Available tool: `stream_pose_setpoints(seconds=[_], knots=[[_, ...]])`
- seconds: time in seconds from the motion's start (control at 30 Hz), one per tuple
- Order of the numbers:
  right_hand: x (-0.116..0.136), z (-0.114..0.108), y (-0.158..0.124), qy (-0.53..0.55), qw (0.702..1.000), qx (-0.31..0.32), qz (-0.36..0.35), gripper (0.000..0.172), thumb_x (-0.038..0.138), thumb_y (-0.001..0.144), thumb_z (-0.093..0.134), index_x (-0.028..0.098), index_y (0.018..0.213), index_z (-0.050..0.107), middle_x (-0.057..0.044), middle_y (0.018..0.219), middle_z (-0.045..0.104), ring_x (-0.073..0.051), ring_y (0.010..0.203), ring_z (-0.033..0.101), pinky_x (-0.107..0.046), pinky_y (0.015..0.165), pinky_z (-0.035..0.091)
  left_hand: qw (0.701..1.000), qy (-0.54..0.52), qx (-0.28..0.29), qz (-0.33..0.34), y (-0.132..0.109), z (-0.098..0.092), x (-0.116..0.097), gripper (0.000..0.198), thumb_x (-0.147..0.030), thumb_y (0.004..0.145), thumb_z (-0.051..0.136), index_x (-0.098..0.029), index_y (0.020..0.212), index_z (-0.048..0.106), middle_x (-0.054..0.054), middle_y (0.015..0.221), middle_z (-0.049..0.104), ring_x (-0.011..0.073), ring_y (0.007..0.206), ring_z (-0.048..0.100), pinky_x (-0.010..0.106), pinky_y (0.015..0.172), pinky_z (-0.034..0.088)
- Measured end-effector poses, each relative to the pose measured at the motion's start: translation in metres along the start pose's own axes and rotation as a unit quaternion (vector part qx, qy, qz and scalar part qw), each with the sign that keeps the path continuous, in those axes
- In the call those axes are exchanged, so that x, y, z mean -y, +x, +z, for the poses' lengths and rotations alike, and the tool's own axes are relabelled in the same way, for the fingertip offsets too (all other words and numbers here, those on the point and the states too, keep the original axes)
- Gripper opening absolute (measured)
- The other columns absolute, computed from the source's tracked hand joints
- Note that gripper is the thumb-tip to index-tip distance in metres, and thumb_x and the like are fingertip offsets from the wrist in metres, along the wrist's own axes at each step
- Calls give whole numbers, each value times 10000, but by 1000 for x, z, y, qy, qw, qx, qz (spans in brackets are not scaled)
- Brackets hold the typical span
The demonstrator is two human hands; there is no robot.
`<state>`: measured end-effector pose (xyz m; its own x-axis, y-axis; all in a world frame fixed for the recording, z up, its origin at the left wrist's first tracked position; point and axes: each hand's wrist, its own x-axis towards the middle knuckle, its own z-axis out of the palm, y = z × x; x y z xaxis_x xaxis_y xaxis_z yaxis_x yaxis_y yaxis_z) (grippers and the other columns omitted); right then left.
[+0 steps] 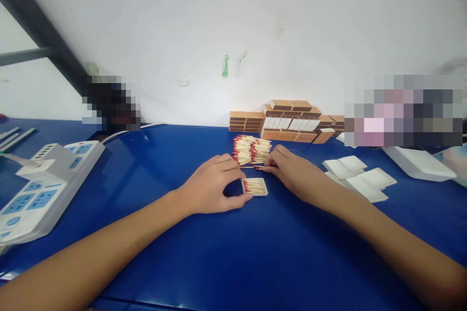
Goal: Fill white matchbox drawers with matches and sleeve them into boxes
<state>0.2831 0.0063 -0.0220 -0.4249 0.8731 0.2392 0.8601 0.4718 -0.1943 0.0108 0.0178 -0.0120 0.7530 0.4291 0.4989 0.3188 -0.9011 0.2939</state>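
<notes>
A small white matchbox tray lies on the blue table with several red-tipped matches inside. My left hand grips the tray's left end, thumb at the near corner and fingers at the far one. Just beyond it, my right hand has thumb and forefinger pinched on a match whose red head points left. Another single match lies left of that one. Behind both hands is a thick pile of loose matches, heads mostly to the left.
Stacked brown matchboxes stand against the wall at the back. White empty trays lie to the right, near a white box-like object. A large power strip with a plugged-in adapter occupies the left. Two areas at the back are blurred out.
</notes>
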Motion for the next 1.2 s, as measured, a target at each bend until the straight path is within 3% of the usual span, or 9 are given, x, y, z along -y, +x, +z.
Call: stream_pose_setpoints(seconds=[0.3, 0.5, 0.73, 0.9, 1.03, 1.2], knots=[[4, -8, -6, 34, 999, -12, 3, 140, 282, 1062, 488, 234, 939, 534, -59, 990, 595, -200, 774, 635, -340, 690, 491, 1000, 24, 0, -20, 0, 0, 1, 279, -443, 934, 732, -174, 1008, 735, 78, 932, 732, 238, 901, 645, 400, 854, 536], [24, -19, -11, 39, 999, -9, -8, 135, 299, 1071, 518, 234, 953, 533, -59, 1008, 620, -195, 767, 648, -325, 665, 480, 999, 27, -3, -26, 0, 1, 3, 294, -452, 944, 723, -164, 1001, 737, 76, 934, 730, 235, 907, 637, 399, 851, 535], [46, -7, -12, 7, 999, 2, -50, 115, 265, 1075, 520, 221, 977, 560, -74, 1001, 649, -208, 762, 661, -326, 631, 468, 1000, 21, -1, -20, 2, 2, 1, 269, -429, 927, 738, -169, 995, 737, 79, 917, 727, 236, 892, 643, 395, 838, 541], [42, -19, -13, 44, 999, 1, -32, 103, 274, 1063, 535, 222, 977, 556, -71, 1018, 642, -204, 768, 644, -330, 658, 476, 1000, 19, -6, -18, 2, 0, -1, 284, -441, 934, 731, -160, 971, 736, 79, 908, 725, 233, 884, 638, 396, 834, 540], [34, -34, -15, 100, 994, 39, -11, 150, 287, 1072, 505, 227, 951, 572, -61, 980, 635, -205, 825, 633, -331, 709, 489, 1000, 18, -12, -20, 2, -1, -1, 283, -437, 932, 738, -157, 977, 739, 75, 918, 728, 231, 890, 640, 395, 842, 538], [32, -30, -18, 140, 987, 75, -3, 184, 305, 1081, 478, 224, 946, 573, -58, 969, 642, -200, 835, 633, -343, 740, 497, 999, 20, -12, -24, 1, 0, 0, 280, -440, 935, 734, -164, 977, 741, 72, 909, 728, 232, 886, 640, 392, 836, 537]])
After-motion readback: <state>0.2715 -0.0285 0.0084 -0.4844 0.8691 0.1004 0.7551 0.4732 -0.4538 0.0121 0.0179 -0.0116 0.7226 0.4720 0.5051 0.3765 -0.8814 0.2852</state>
